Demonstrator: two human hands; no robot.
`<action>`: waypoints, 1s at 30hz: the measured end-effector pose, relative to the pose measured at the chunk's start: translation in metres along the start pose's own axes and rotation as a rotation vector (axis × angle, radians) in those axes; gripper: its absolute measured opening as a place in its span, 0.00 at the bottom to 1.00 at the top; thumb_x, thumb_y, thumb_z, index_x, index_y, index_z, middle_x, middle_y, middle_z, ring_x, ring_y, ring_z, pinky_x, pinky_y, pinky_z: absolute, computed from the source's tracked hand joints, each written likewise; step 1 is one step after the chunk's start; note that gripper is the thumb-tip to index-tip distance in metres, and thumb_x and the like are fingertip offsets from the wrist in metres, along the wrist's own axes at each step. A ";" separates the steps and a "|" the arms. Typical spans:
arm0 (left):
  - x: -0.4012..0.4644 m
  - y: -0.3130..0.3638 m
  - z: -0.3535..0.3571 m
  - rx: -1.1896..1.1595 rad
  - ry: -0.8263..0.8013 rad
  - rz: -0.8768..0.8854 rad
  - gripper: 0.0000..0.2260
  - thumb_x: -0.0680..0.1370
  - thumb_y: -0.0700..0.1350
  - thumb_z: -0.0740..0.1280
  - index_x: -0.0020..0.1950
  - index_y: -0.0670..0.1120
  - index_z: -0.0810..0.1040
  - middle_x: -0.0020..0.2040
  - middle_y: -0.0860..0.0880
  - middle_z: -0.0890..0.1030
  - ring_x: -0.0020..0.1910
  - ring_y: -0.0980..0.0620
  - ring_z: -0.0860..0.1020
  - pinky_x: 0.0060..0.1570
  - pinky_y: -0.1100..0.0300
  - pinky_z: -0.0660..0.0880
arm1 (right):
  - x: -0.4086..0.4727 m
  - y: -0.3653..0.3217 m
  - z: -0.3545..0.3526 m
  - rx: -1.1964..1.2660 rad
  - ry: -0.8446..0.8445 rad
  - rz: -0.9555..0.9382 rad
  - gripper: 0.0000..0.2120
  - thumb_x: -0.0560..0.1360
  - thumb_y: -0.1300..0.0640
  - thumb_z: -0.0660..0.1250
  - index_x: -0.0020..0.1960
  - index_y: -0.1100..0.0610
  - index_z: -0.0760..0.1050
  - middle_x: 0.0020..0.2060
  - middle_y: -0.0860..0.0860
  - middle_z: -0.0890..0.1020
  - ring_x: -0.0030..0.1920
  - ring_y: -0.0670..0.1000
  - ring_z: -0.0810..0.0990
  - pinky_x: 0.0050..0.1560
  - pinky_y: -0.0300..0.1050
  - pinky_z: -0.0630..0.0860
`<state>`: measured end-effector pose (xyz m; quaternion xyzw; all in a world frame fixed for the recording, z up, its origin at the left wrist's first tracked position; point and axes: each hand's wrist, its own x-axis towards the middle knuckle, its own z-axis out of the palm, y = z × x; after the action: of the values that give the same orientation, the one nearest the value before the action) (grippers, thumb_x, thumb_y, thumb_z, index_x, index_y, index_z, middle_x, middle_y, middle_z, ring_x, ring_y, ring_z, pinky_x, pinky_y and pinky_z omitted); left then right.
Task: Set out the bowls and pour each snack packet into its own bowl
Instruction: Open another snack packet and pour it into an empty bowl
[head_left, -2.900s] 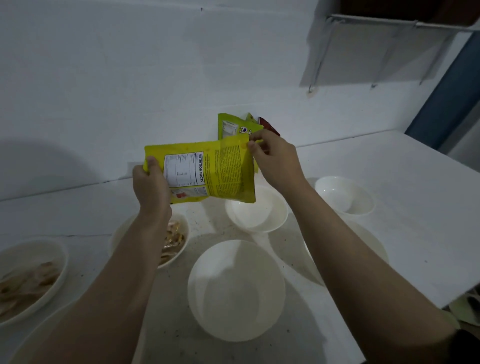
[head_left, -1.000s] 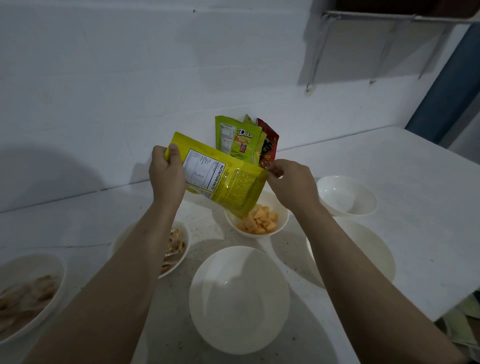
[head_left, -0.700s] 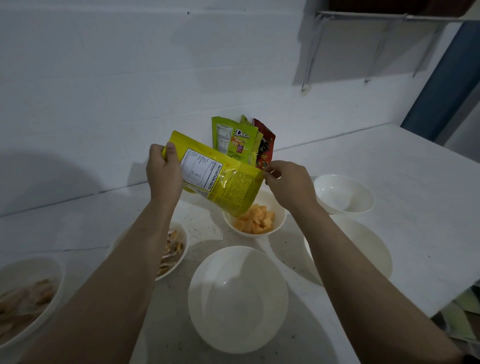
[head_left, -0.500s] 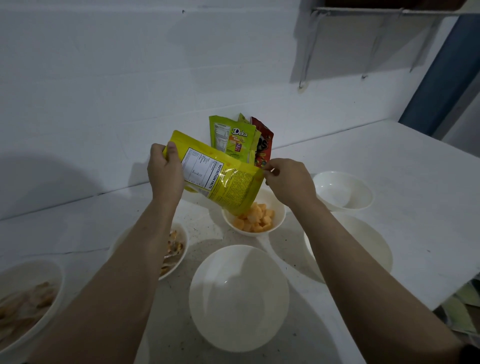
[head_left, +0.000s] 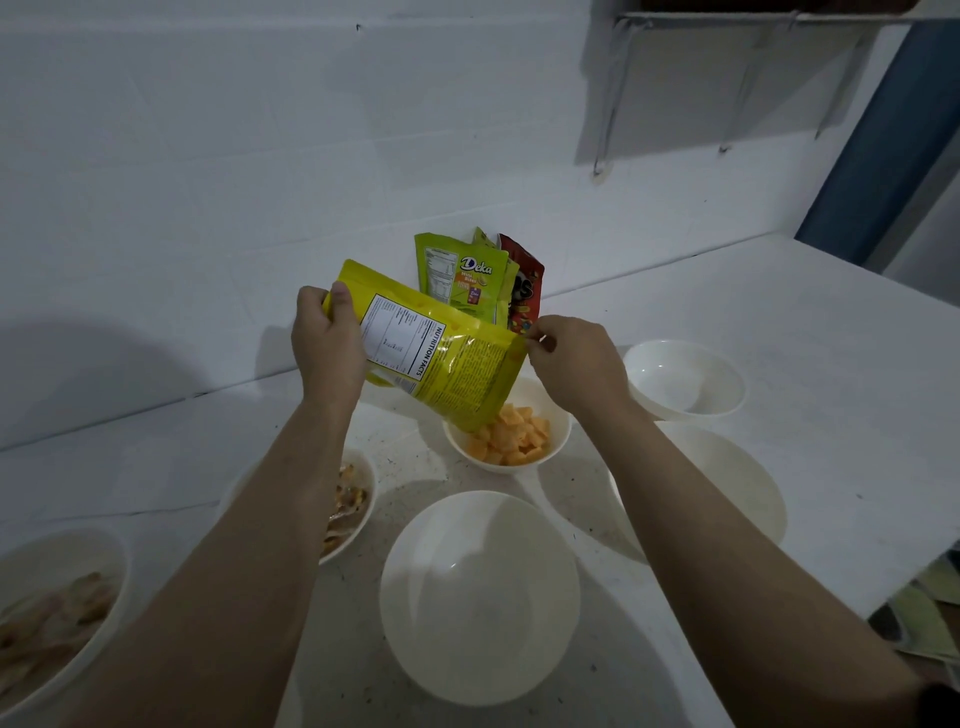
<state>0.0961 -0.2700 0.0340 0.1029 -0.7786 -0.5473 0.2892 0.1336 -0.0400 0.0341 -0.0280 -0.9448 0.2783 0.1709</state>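
Left hand (head_left: 327, 343) grips yellow snack packet (head_left: 441, 358) bottom, right hand (head_left: 576, 358) pinches its top corner; mouth tilted toward 5 o'clock over bowl of orange crackers (head_left: 511, 434).

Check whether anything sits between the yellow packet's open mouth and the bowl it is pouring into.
Nothing visible does. The yellow packet, held by the left hand and right hand, tilts with its mouth directly over the bowl of orange pieces.

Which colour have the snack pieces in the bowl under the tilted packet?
Orange snack pieces; the head view shows them clearly.
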 end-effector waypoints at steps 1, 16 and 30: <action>0.000 0.001 0.000 -0.002 0.001 -0.001 0.11 0.84 0.50 0.56 0.47 0.43 0.66 0.36 0.54 0.68 0.34 0.59 0.68 0.29 0.72 0.64 | 0.000 0.000 0.000 -0.002 0.005 -0.002 0.10 0.79 0.56 0.61 0.51 0.50 0.81 0.45 0.48 0.83 0.46 0.53 0.79 0.41 0.46 0.76; -0.006 0.004 -0.001 -0.033 0.017 -0.027 0.12 0.84 0.50 0.55 0.47 0.43 0.66 0.36 0.54 0.68 0.34 0.59 0.68 0.29 0.73 0.65 | 0.007 -0.002 0.002 0.008 0.029 0.003 0.10 0.78 0.56 0.60 0.50 0.51 0.80 0.44 0.49 0.83 0.46 0.54 0.79 0.41 0.46 0.75; -0.007 0.005 -0.002 -0.049 0.023 -0.071 0.12 0.84 0.50 0.55 0.48 0.43 0.66 0.37 0.54 0.68 0.34 0.59 0.68 0.30 0.71 0.64 | 0.010 -0.005 -0.002 -0.006 0.043 -0.003 0.09 0.79 0.57 0.61 0.49 0.51 0.80 0.42 0.49 0.82 0.44 0.53 0.78 0.37 0.43 0.70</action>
<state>0.1035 -0.2661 0.0361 0.1298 -0.7574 -0.5749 0.2810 0.1248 -0.0418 0.0416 -0.0329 -0.9417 0.2746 0.1916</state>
